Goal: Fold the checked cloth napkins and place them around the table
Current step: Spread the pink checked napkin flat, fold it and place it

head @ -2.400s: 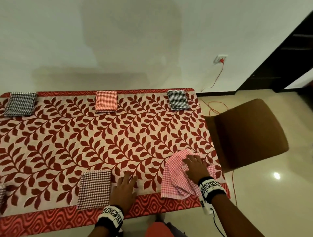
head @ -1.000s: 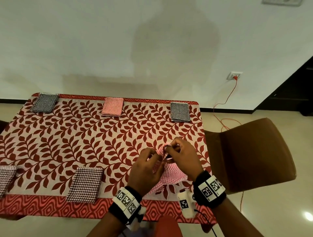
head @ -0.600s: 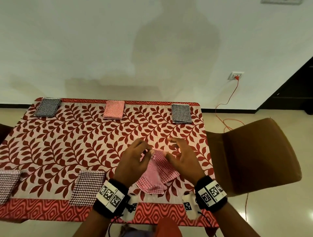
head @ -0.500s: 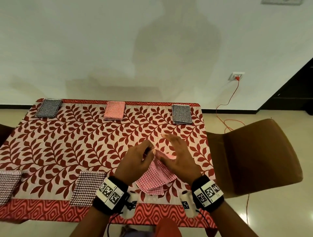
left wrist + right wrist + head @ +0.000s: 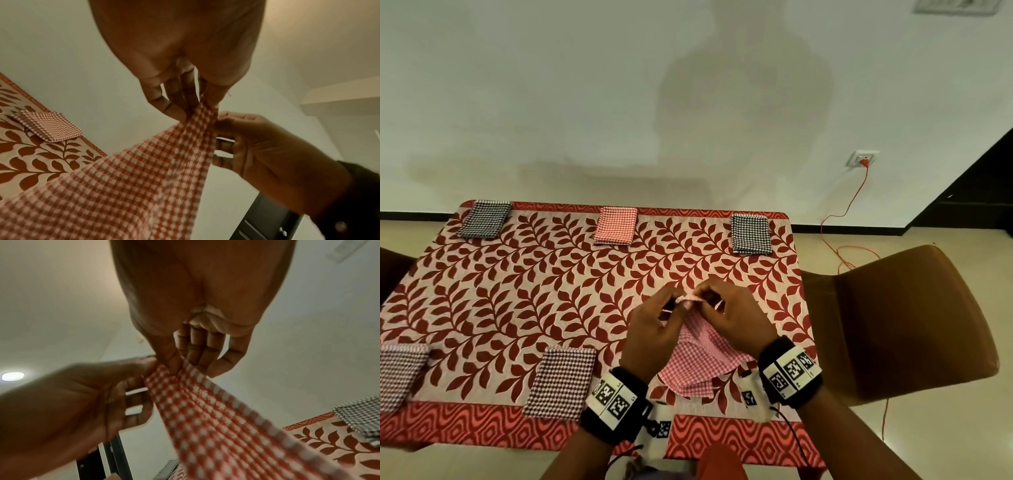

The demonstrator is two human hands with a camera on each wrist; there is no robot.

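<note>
A red-and-white checked napkin [image 5: 698, 356] hangs unfolded above the table's near right part, lifted by its top edge. My left hand [image 5: 654, 325] and right hand [image 5: 729, 318] both pinch that edge close together. In the left wrist view the left hand [image 5: 193, 104] pinches the napkin [image 5: 127, 186] between thumb and fingers, with the right hand [image 5: 257, 146] beside it. In the right wrist view the right hand [image 5: 185, 363] pinches the napkin [image 5: 216, 418]. Folded napkins lie around the table: dark checked [image 5: 484, 219], red checked [image 5: 615, 226], black checked [image 5: 751, 234], dark checked [image 5: 561, 382] and another [image 5: 399, 373].
The table wears a red leaf-patterned cloth [image 5: 534, 291]. A brown chair [image 5: 900, 325] stands close at the right side. An orange cable [image 5: 839, 240] runs from a wall socket [image 5: 862, 158] down across the floor. A white wall is behind.
The red napkin lay crumpled on the table under my right hand; both hands have since lifted it and now pinch its top edge together. The left hand left the tablecloth.
</note>
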